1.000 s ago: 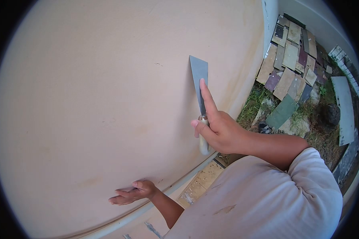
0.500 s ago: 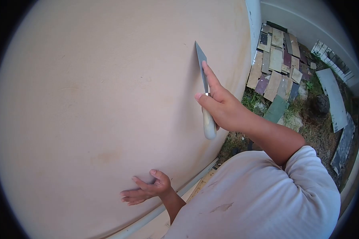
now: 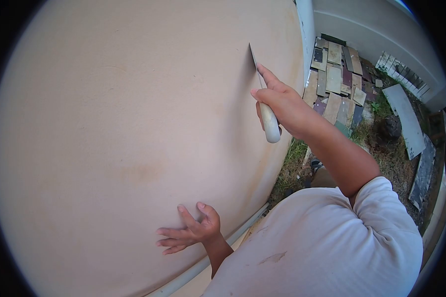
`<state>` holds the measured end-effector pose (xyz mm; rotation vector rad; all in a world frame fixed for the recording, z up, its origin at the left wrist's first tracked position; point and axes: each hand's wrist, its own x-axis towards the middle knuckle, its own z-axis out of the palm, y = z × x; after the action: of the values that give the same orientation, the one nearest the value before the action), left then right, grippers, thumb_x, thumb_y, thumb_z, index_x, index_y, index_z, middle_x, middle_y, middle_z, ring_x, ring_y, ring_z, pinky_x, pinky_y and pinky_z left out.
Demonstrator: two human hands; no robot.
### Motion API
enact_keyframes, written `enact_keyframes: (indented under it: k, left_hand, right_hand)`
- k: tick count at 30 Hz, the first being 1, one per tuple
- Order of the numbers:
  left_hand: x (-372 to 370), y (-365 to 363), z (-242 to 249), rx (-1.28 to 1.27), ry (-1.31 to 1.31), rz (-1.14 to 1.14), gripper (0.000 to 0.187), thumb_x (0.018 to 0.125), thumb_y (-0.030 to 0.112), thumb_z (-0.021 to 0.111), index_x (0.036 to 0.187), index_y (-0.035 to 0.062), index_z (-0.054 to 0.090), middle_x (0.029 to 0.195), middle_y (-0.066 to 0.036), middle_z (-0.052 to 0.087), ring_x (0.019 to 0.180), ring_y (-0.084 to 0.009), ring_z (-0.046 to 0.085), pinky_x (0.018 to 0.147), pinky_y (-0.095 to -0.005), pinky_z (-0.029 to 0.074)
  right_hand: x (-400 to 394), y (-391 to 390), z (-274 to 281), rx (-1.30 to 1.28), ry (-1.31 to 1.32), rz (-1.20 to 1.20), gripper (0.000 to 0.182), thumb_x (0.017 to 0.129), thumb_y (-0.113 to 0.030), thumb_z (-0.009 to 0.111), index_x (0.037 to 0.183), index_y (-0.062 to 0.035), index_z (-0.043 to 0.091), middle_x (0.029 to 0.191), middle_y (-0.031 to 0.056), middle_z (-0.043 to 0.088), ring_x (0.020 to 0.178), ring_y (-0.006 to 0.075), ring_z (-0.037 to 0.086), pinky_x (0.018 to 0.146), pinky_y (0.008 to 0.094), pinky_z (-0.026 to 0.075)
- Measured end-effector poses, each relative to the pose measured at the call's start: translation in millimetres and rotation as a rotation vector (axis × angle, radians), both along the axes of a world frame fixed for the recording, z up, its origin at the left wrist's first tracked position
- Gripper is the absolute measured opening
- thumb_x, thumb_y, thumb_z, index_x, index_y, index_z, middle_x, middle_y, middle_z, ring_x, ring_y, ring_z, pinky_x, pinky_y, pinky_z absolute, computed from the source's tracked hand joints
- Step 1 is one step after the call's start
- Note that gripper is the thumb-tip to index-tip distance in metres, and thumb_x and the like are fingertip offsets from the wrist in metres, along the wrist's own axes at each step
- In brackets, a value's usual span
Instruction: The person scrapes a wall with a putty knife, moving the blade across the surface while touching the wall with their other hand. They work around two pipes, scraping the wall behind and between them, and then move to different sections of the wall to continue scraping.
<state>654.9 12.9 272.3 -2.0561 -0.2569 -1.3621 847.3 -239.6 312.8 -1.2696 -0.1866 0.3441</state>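
My right hand [image 3: 285, 106] is closed around the pale handle of a putty knife [image 3: 269, 121], its index finger stretched along the metal blade. The blade is seen nearly edge-on, its tip close over a large pale peach wall [image 3: 134, 114], where a soft shadow falls beside it. Lower down, my left hand [image 3: 195, 230] is open with fingers spread, right at the wall's surface and holding nothing. Faint brownish stains and small scratches mark the wall.
A pipe [image 3: 183, 279] runs along the wall's lower edge. To the right, stacked tile pieces [image 3: 334, 79] lie on grassy ground, near a dark round lump [image 3: 390, 127] and a long grey slab [image 3: 405, 119]. A white slatted piece [image 3: 402, 74] rests by the far wall.
The putty knife and my right hand have moved up and slightly right, the blade turning more edge-on. My left hand has shifted slightly right with its fingers spread wider. The view has tilted a little.
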Motion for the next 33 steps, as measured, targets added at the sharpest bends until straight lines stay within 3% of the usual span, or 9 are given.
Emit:
enact_keyframes:
  k: [5, 8, 11, 13, 15, 17, 25, 28, 33]
  left_hand:
    - [5.5, -0.3, -2.9, 0.006, 0.0, -0.004, 0.041, 0.09, 0.042, 0.055, 0.123, 0.0184, 0.06, 0.152, -0.036, 0.022, 0.145, -0.0533, 0.006, 0.109, -0.0686, -0.006]
    - [2.1, 2.3, -2.0, 0.019, -0.003, -0.009, 0.04, 0.089, 0.042, 0.055, 0.123, 0.0191, 0.06, 0.152, -0.035, 0.023, 0.145, -0.0531, 0.007, 0.109, -0.0686, -0.005]
    - [8.3, 1.2, -2.2, 0.017, -0.027, -0.015, 0.047, 0.086, 0.041, 0.058, 0.127, 0.0191, 0.061, 0.153, -0.031, 0.027, 0.146, -0.0497, 0.011, 0.111, -0.0648, -0.005]
    - [6.8, 1.8, -1.5, 0.029, -0.036, -0.028, 0.046, 0.087, 0.04, 0.058, 0.127, 0.018, 0.061, 0.154, -0.029, 0.027, 0.146, -0.0484, 0.011, 0.111, -0.0645, -0.005]
    - [2.8, 0.7, -0.9, 0.022, -0.038, -0.008, 0.047, 0.087, 0.04, 0.058, 0.127, 0.0171, 0.061, 0.154, -0.028, 0.027, 0.146, -0.0479, 0.011, 0.112, -0.0641, -0.005]
    - [9.6, 0.7, -2.4, 0.023, -0.069, 0.0, 0.047, 0.087, 0.04, 0.058, 0.127, 0.0162, 0.061, 0.154, -0.028, 0.027, 0.147, -0.0474, 0.011, 0.112, -0.0637, -0.005]
    - [35.1, -19.5, -3.1, -0.152, -0.183, 0.157, 0.065, 0.092, 0.047, 0.052, 0.145, 0.0101, 0.041, 0.158, -0.03, 0.012, 0.146, -0.0498, 0.0, 0.107, -0.0698, -0.008]
    - [47.4, -44.5, 3.7, -0.201, -0.201, 0.176, 0.067, 0.092, 0.048, 0.05, 0.147, 0.0106, 0.039, 0.158, -0.031, 0.009, 0.146, -0.05, -0.002, 0.107, -0.0698, -0.008]
    - [88.9, -71.8, -0.1, -0.003, -0.079, 0.192, 0.067, 0.093, 0.051, 0.048, 0.147, 0.0128, 0.04, 0.157, -0.031, 0.012, 0.146, -0.0503, 0.002, 0.107, -0.0701, -0.008]
  right_hand:
    - [6.5, -1.7, 9.3, -0.104, -0.023, 0.025, 0.082, 0.095, -0.025, 0.046, 0.153, 0.0014, -0.005, 0.062, 0.0042, 0.05, 0.042, 0.0121, 0.046, 0.037, 0.0275, 0.038]
    - [18.9, -8.3, 8.9, -0.077, 0.022, -0.093, 0.078, 0.095, -0.022, 0.05, 0.156, -0.0081, 0.004, 0.071, 0.0007, 0.052, 0.055, 0.0086, 0.05, 0.04, 0.0271, 0.038]
    - [13.4, -12.9, 24.9, -0.145, -0.019, 0.005, 0.078, 0.094, -0.023, 0.052, 0.156, -0.0074, 0.006, 0.07, 0.0005, 0.052, 0.056, 0.0084, 0.05, 0.039, 0.0279, 0.037]
    - [25.7, -15.1, 20.9, -0.137, -0.058, -0.042, 0.081, 0.093, -0.026, 0.047, 0.153, 0.0015, 0.0, 0.062, 0.0043, 0.049, 0.04, 0.0125, 0.043, 0.037, 0.0283, 0.036]
    - [40.6, -19.1, 14.3, -0.054, -0.059, -0.074, 0.081, 0.093, -0.026, 0.047, 0.153, 0.0018, 0.0, 0.063, 0.004, 0.049, 0.04, 0.0125, 0.043, 0.036, 0.0281, 0.036]
    - [35.2, -23.3, 23.4, -0.021, 0.002, -0.037, 0.079, 0.094, -0.024, 0.051, 0.156, -0.0057, 0.005, 0.067, 0.0002, 0.053, 0.053, 0.0082, 0.05, 0.036, 0.0263, 0.036]
    - [88.9, -56.2, 41.1, -0.019, -0.052, -0.079, 0.084, 0.096, -0.03, 0.045, 0.151, 0.0052, -0.007, 0.07, 0.0102, 0.054, 0.043, 0.0147, 0.047, 0.042, 0.0295, 0.042]
    - [68.7, -69.8, 64.0, -0.143, -0.194, 0.136, 0.084, 0.096, -0.032, 0.044, 0.151, 0.0057, -0.007, 0.074, 0.0131, 0.056, 0.047, 0.0168, 0.051, 0.047, 0.0309, 0.046]
    - [126.2, -86.3, 59.7, -0.074, -0.131, 0.008, 0.085, 0.096, -0.032, 0.045, 0.15, 0.0061, -0.008, 0.078, 0.0146, 0.058, 0.047, 0.0182, 0.051, 0.049, 0.0324, 0.047]
